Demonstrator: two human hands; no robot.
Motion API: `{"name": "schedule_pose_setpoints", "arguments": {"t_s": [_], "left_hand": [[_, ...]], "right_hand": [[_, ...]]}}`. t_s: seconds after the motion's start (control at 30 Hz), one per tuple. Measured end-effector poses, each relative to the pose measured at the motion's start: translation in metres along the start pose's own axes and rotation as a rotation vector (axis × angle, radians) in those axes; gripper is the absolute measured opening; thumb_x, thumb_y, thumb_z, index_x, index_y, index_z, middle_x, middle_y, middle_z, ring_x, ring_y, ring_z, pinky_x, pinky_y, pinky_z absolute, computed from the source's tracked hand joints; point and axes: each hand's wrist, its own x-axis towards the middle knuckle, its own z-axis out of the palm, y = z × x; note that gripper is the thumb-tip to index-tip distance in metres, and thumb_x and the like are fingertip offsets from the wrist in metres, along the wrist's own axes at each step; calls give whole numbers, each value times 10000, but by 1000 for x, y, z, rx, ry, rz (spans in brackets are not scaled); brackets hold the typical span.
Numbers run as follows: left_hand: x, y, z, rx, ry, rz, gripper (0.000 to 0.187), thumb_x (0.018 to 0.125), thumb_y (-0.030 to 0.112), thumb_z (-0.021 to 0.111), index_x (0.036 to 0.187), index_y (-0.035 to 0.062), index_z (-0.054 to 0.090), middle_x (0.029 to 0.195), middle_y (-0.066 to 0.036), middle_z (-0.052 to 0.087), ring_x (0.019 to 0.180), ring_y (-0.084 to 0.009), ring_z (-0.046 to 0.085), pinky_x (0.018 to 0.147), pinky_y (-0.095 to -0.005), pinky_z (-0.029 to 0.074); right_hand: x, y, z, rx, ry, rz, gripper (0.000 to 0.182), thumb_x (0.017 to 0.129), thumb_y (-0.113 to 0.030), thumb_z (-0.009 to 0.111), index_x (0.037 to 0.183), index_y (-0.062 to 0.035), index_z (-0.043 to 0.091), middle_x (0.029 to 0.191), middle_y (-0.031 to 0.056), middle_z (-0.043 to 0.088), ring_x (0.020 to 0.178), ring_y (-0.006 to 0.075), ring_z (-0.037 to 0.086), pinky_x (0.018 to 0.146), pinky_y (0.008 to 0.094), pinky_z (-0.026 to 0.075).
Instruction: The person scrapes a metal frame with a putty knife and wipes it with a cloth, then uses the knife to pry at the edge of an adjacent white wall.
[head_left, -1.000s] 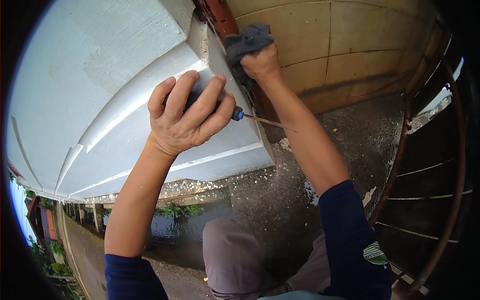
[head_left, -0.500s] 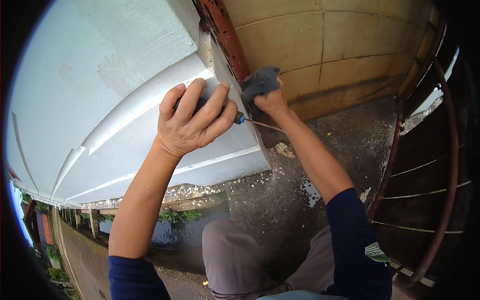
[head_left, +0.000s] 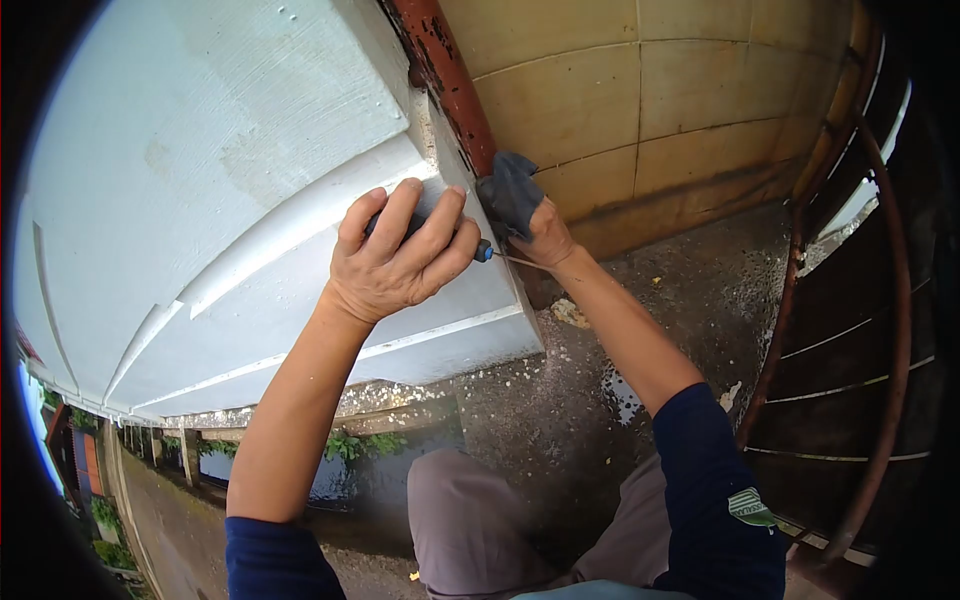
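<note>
An outdoor balcony of a building is shown: tiled wall (head_left: 620, 110), wet concrete floor (head_left: 560, 400), rusty railing (head_left: 880, 330), street below (head_left: 170, 520).

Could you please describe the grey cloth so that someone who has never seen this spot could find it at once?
Find the big white wall on the left and follow its corner to the rusty red pipe running down it beside the tan tiles. The cloth is pressed against the lower pipe, bunched in the right hand. It is the only soft, dark grey thing there; the screwdriver in the left hand is thin and hard.
</note>
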Motion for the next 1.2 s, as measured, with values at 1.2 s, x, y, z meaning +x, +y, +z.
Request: {"name": "schedule_pose_setpoints", "arguments": {"t_s": [1.2], "left_hand": [[-1,-3,-7,-7,-57,60,155,853,260,612,1008,269,604,1179,40,629,1068,-213,568,961,-390,370]], "right_hand": [[234,-31,-24,-262,63,-43,296,767,-101,604,1061,-121,629,946,178,663,813,421,639,716,472,547]]}}
